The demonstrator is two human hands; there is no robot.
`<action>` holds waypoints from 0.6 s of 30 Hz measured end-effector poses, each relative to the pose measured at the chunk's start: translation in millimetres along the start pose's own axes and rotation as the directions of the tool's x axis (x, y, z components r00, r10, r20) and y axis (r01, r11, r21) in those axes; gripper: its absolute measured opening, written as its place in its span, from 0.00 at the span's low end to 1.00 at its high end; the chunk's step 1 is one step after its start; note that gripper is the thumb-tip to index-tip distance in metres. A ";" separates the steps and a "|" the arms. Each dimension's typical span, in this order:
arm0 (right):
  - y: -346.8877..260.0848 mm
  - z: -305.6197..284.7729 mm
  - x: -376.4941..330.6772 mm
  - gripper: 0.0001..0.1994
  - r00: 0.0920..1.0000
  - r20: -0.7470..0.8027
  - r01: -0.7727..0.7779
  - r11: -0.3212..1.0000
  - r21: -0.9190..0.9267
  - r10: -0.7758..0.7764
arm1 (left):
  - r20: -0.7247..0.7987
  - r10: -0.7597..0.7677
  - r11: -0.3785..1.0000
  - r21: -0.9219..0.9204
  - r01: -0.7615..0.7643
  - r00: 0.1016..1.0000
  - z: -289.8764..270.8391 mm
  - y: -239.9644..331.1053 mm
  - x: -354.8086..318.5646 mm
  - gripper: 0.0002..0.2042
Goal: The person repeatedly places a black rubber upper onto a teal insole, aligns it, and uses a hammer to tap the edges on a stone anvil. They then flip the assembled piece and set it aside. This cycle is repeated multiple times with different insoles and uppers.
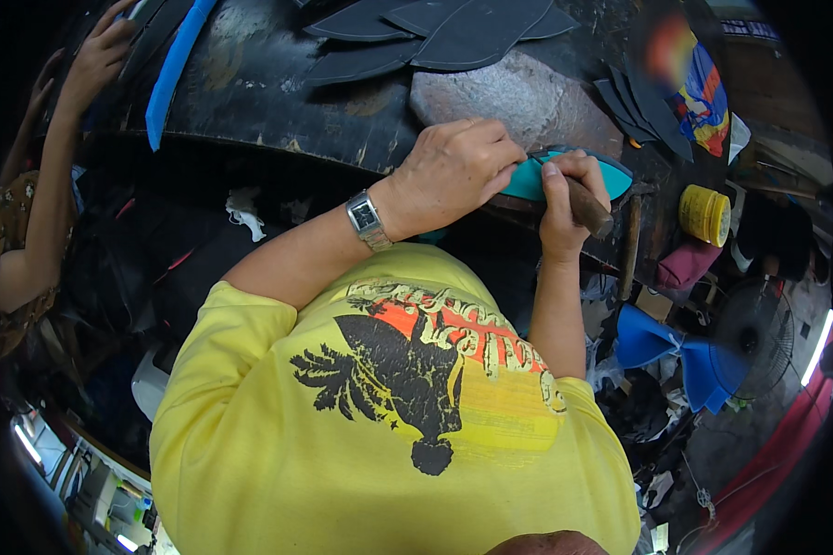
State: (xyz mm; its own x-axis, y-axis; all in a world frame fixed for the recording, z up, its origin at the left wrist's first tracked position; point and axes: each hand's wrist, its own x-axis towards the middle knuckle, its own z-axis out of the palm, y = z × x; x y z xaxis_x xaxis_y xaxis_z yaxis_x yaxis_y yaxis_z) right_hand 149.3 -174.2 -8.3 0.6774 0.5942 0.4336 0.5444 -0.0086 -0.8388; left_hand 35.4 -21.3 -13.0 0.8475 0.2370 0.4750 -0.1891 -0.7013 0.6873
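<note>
At the table's near edge lies a teal, sole-shaped piece with a dark upper edge. My left hand, with a metal watch on the wrist, is closed at its left end, thumb and fingers pinched on it. My right hand wraps round a wooden-handled tool; the handle's butt points toward me. A dark, thin working end shows between my hands over the teal piece, but its exact kind cannot be made out. Just beyond my hands sits a large flat grey-brown stone on the dark table.
Dark cut pieces overlap beyond the stone, with more at right. A hammer, yellow jar and fan are to the right. At far left are a blue strip and another person's arm.
</note>
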 end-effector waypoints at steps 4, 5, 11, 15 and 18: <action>-0.3 2.2 -1.5 0.06 0.999 0.019 0.035 0.997 -0.066 -0.034 | 0.020 -0.018 1.000 0.002 0.018 1.000 -2.7 1.5 -1.1 0.08; 0.0 2.7 -1.8 0.06 0.999 0.019 0.044 0.996 -0.075 -0.042 | 0.027 -0.031 1.000 -0.003 0.031 0.999 -3.6 2.0 -1.8 0.08; 3.2 0.6 -2.0 0.05 0.997 -0.067 -0.024 0.991 0.133 0.033 | 0.035 -0.037 0.999 0.016 0.036 0.999 -4.3 4.3 -3.2 0.08; 2.0 -1.4 -1.6 0.05 0.999 -0.017 -0.027 0.996 0.090 0.029 | 0.024 -0.034 0.999 0.016 0.034 0.999 -2.6 4.4 -3.9 0.08; -1.2 -0.6 -0.8 0.05 1.000 0.017 -0.014 0.999 0.042 0.013 | 0.022 -0.027 0.999 0.018 0.027 0.999 -2.9 4.2 -3.2 0.07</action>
State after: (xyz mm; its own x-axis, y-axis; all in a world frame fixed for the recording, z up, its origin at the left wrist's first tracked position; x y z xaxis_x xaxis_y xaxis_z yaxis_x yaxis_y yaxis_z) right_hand 148.3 -175.2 -7.5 0.6757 0.6080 0.4169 0.5139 0.0171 -0.8577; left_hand 30.4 -23.0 -10.1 0.8628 0.2412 0.4443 -0.1577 -0.7066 0.6899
